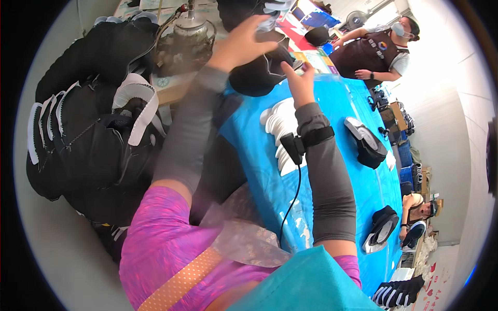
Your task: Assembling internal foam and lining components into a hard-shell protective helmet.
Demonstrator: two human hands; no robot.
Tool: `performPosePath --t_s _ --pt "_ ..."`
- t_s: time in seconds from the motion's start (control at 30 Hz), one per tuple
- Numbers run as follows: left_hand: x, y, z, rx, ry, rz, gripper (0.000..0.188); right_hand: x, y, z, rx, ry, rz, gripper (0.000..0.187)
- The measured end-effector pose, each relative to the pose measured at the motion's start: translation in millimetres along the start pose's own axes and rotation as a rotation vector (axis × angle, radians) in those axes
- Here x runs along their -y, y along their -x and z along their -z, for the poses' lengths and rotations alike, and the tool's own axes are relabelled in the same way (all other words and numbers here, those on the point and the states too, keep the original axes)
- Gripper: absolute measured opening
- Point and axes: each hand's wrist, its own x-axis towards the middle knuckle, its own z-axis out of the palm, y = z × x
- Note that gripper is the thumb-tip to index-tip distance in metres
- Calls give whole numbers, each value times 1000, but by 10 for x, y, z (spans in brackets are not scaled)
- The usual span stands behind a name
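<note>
A black cap (254,78) with a thin pale thread or cord across it is at the far edge of the blue-covered table. Above it, my left hand (243,44) reaches over with thumb and fingers spread, holding nothing that I can see. My right hand (301,83) is at the cap's right edge, its thumb on the near side and fingertips behind; the grip is partly hidden. Beyond the left hand sit more black caps (238,13) with pale curved brims. White curved brim inserts (280,129) lie in an overlapping row beside my right forearm.
Black fabric pieces with white strips (83,135) are heaped at left. A metal pot-like device (189,39) stands behind them. Two black caps with pale brims (365,142) (381,228) lie on the blue cover (337,103). One person (378,57) stands across the table; another (415,207) works at right.
</note>
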Motion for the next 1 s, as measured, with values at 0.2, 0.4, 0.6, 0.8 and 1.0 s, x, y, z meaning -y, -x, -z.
performPosePath --t_s 0.2,0.4,0.6,0.8,1.0 --pt "676 -281 -208 418 -377 625 55 340 131 -335 315 -281 -396 90" --pt "1070 -257 -21 968 -702 479 51 360 -14 -564 565 -187 -515 82" --pt "821 -339 -396 1001 -790 560 51 -473 -85 -882 423 -108 -468 70" --pt "1036 -413 -801 1440 -984 -21 23 -486 18 -643 351 -116 -487 71" --pt "1398 -306 -816 1294 -866 507 61 -235 979 197 482 -338 -172 77"
